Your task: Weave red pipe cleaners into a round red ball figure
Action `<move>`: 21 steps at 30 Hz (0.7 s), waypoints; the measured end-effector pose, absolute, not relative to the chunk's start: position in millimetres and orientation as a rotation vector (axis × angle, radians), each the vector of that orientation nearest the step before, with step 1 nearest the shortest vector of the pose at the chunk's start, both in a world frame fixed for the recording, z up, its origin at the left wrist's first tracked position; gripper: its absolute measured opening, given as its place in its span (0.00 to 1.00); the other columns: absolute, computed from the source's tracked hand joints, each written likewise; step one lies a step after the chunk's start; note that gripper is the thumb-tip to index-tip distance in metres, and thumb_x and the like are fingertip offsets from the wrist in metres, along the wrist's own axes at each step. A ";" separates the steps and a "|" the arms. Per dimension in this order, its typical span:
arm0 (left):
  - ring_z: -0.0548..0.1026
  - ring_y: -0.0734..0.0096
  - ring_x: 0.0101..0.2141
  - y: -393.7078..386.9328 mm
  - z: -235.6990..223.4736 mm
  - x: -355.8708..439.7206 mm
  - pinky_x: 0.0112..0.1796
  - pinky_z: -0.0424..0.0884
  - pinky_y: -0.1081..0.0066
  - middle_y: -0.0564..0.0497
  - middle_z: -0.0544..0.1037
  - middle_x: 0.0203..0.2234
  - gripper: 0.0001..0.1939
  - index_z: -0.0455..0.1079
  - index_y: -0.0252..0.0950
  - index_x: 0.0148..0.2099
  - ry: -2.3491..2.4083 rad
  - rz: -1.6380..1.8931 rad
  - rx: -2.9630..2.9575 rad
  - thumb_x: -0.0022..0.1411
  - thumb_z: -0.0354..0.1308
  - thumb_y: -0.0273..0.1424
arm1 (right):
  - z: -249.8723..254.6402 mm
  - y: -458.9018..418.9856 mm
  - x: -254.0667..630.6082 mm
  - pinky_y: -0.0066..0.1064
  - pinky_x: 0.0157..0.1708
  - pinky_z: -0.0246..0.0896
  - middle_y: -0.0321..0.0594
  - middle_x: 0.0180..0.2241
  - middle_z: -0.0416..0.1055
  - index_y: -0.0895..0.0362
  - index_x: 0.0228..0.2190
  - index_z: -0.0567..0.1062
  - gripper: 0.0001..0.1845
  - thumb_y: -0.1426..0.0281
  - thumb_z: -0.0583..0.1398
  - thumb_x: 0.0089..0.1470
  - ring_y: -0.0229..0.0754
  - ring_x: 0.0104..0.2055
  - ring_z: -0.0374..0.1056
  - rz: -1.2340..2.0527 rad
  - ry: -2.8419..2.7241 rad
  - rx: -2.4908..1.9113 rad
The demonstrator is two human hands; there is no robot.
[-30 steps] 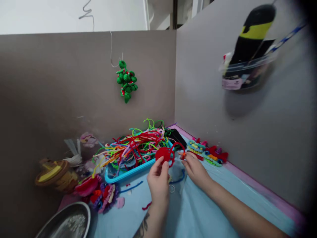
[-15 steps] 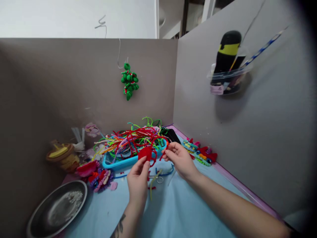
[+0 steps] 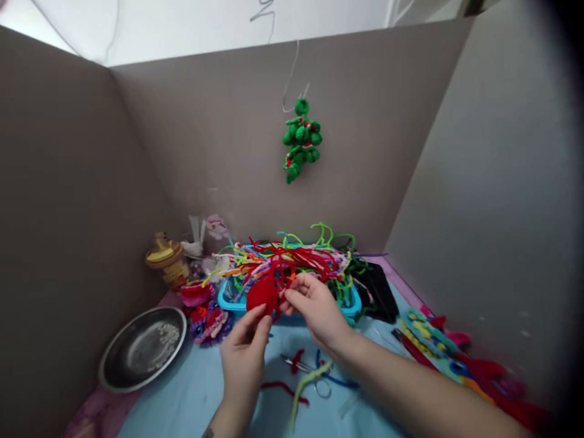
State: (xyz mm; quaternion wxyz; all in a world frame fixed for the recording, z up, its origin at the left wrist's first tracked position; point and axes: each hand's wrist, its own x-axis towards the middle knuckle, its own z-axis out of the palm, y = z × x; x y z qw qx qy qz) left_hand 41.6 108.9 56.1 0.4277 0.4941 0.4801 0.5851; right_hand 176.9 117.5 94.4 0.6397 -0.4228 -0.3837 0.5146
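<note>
Between thumb and fingers, my left hand (image 3: 249,344) pinches the lower edge of a flat red fuzzy piece (image 3: 261,297), which looks made of pipe cleaner. Close beside it, my right hand (image 3: 312,307) is closed on a thin red pipe cleaner (image 3: 280,297) at the piece's right side; whether the two are joined I cannot tell. A bit of orange shows above my right fingertips. Both hands are held above the table, in front of a blue tray (image 3: 232,304) heaped with pipe cleaners (image 3: 296,258) of many colours.
Scissors (image 3: 323,388) lie below my hands among loose pipe cleaner pieces. A metal bowl (image 3: 130,377) with small white bits stands left. Colourful fuzzy figures (image 3: 210,325) sit beside it, others (image 3: 449,350) at right. A green ornament (image 3: 301,140) hangs on the back panel; a black flat object (image 3: 378,292) lies behind.
The view has swung left, so things appear further right. My right hand has come closer to the red piece in my left hand.
</note>
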 end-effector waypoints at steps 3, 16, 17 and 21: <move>0.70 0.75 0.21 113.3 58.2 37.9 0.22 0.68 0.77 0.51 0.77 0.22 0.16 0.77 0.36 0.36 1.274 1.499 1.231 0.44 0.66 0.38 | 90.5 130.1 171.1 0.19 0.12 0.48 0.24 0.14 0.61 0.56 0.25 0.62 0.08 0.70 0.59 0.44 0.29 0.12 0.57 1.218 -0.976 -1.017; 0.69 0.79 0.22 106.1 58.2 38.5 0.22 0.64 0.80 0.51 0.78 0.26 0.21 0.75 0.35 0.40 1.157 1.487 0.904 0.42 0.68 0.37 | 78.2 100.1 165.5 0.25 0.26 0.58 0.34 0.30 0.68 0.56 0.33 0.72 0.14 0.81 0.53 0.45 0.33 0.26 0.61 0.822 -1.580 -1.090; 0.67 0.81 0.22 104.4 57.8 38.3 0.22 0.63 0.81 0.52 0.77 0.25 0.22 0.75 0.34 0.41 1.119 1.484 0.861 0.42 0.69 0.36 | 77.2 95.4 164.5 0.25 0.28 0.58 0.35 0.31 0.68 0.56 0.34 0.72 0.16 0.82 0.53 0.44 0.33 0.27 0.61 0.746 -1.644 -1.094; 0.59 0.87 0.16 94.4 58.6 33.3 0.17 0.55 0.83 0.56 0.72 0.19 0.23 0.74 0.33 0.42 0.982 1.402 0.680 0.41 0.69 0.34 | 72.6 77.5 155.2 0.29 0.37 0.60 0.38 0.35 0.67 0.55 0.35 0.71 0.11 0.79 0.56 0.48 0.38 0.36 0.63 0.502 -1.801 -1.129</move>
